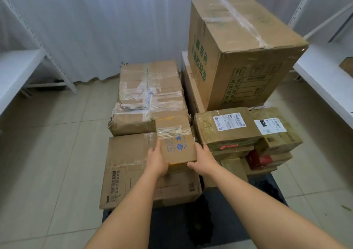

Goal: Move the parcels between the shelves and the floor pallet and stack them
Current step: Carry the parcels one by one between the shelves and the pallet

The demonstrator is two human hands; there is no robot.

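We grip small box (176, 142) at both side edges, left hand (157, 160) and right hand (203, 158) fingers clamped on it, above low carton (129, 164). Bare tile floor (47, 153) left of pallet (219, 220); big carton (242, 52) tops right stack.

The small brown cardboard parcel (176, 140) carried blue printed characters. The tall brown cardboard box (246, 54) at the far right corner of the dark pallet (263, 187) had green print. A small red box (257, 160) lay at the pallet's right edge, under brown parcels with white labels (229, 122).
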